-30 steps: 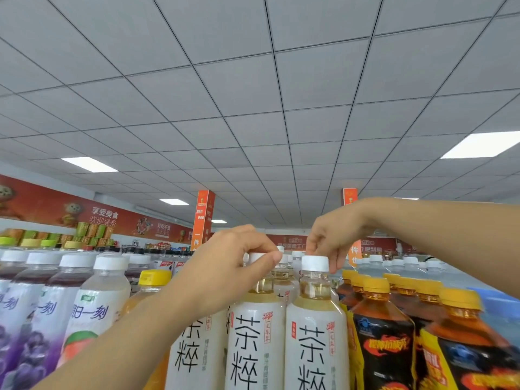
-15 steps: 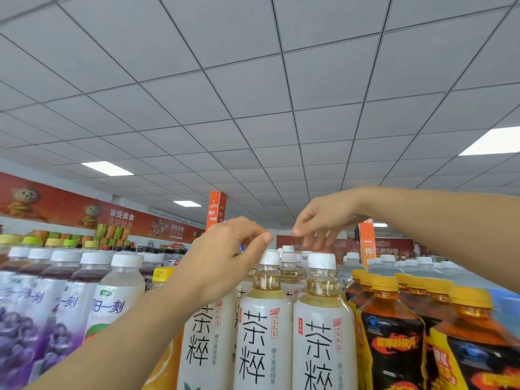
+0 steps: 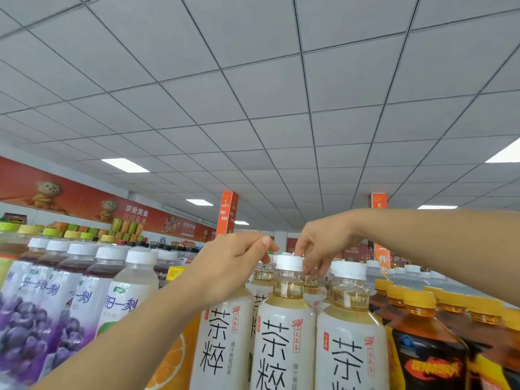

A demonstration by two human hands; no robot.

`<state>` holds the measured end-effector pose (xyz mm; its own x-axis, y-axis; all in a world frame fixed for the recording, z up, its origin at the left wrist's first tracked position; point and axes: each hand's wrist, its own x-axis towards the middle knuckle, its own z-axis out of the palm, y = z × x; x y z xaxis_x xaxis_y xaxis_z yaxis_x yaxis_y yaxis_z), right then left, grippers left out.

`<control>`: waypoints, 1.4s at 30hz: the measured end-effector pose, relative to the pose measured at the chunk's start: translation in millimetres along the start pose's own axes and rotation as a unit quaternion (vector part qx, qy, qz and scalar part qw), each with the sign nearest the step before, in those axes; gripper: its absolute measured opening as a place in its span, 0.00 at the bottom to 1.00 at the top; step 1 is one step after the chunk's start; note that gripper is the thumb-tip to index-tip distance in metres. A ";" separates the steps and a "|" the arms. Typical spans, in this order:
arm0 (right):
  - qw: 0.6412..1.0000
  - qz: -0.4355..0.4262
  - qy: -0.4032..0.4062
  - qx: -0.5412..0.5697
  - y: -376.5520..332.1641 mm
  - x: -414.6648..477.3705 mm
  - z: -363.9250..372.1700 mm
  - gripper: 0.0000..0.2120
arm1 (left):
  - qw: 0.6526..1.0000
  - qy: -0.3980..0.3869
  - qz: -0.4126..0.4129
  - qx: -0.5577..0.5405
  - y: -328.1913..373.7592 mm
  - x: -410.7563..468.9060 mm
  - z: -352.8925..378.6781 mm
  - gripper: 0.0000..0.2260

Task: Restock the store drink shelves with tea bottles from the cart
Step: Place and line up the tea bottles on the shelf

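Three tea bottles with white labels and white caps stand in the front row: left (image 3: 222, 347), middle (image 3: 284, 347) and right (image 3: 349, 356). More white caps show in rows behind them. My left hand (image 3: 230, 268) hovers just left of the middle bottle's cap with its fingers curled and thumb pressed on the forefinger; nothing shows in it, and it hides the left bottle's top. My right hand (image 3: 323, 246) reaches down from the right, its fingertips pinching the cap of a tea bottle (image 3: 311, 280) in the second row, right behind the middle cap. The cart is out of view.
Purple grape drink bottles (image 3: 28, 319) and a pale peach one (image 3: 126, 299) crowd the left. Dark bottles with orange caps (image 3: 430, 361) fill the right. An orange-labelled bottle (image 3: 174, 361) stands under my left forearm. Orange signs (image 3: 228, 212) hang beyond.
My left hand let go of the middle bottle's cap and drew slightly left. My right hand rose off the front cap, then came down onto a cap in the second row.
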<state>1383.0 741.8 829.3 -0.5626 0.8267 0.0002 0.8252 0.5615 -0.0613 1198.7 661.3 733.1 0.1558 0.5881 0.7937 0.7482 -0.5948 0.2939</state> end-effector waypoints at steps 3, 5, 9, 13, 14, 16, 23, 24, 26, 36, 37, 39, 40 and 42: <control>1.000 -0.017 -0.011 0.023 -7.6 -7.5 -2.7 0.14 | 1.000 -0.002 0.002 -0.005 -0.2 -2.0 0.1 0.15; 0.999 -0.023 -0.024 0.036 -12.0 -9.3 -3.9 0.14 | 1.000 -0.002 0.003 -0.009 0.4 -2.6 -1.0 0.16; 0.996 -0.015 -0.060 0.061 -16.4 -8.4 -10.4 0.14 | 0.999 -0.008 0.000 -0.045 1.2 -3.2 -3.2 0.15; 0.997 -0.039 0.038 0.063 -17.7 5.2 -19.8 0.19 | 0.995 0.051 0.007 -0.082 -4.9 -9.1 -5.4 0.09; 0.996 -0.045 0.060 0.054 -18.9 12.4 -18.6 0.20 | 0.994 0.073 0.004 -0.080 -7.7 -11.2 -5.7 0.08; 0.997 -0.047 0.061 0.032 -24.4 28.1 -9.2 0.21 | 0.994 0.095 -0.003 -0.060 -14.0 -14.3 -5.9 0.06; 0.998 -0.064 0.006 -0.028 -43.7 54.0 10.0 0.14 | 0.995 0.098 -0.001 -0.035 -21.5 -15.1 -9.2 0.07; 0.998 -0.066 -0.001 -0.024 -45.8 51.9 8.0 0.12 | 0.994 0.100 0.001 -0.033 -22.2 -14.6 -9.3 0.07; 0.997 -0.074 -0.011 -0.010 -48.1 48.4 6.4 0.10 | 0.994 0.101 0.002 -0.031 -23.9 -14.6 -8.7 0.06; 0.995 -0.094 0.002 0.030 -56.3 38.4 10.1 0.14 | 0.993 0.111 0.004 -0.037 -21.5 -17.5 -8.5 0.05; 0.995 -0.095 -0.001 0.039 -54.4 38.8 10.1 0.15 | 0.993 0.112 0.005 -0.036 -21.9 -17.9 -8.5 0.05; 0.993 -0.091 0.001 0.075 -48.8 40.7 5.8 0.16 | 0.993 0.111 0.009 -0.035 -22.0 -18.5 -8.9 0.06; 0.993 -0.085 0.011 0.085 -46.0 41.5 2.8 0.16 | 0.993 0.111 0.011 -0.039 -21.9 -19.1 -8.9 0.06; 0.995 -0.068 0.065 0.041 -37.3 46.6 -3.2 0.19 | 0.992 0.113 0.016 -0.050 -22.2 -20.5 -8.7 0.06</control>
<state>1326.2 759.4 834.8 -0.6533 0.7436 0.1424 0.7316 0.6685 -0.1338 1173.3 657.8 714.9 0.0216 0.4369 0.8992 0.6759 -0.6692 0.3089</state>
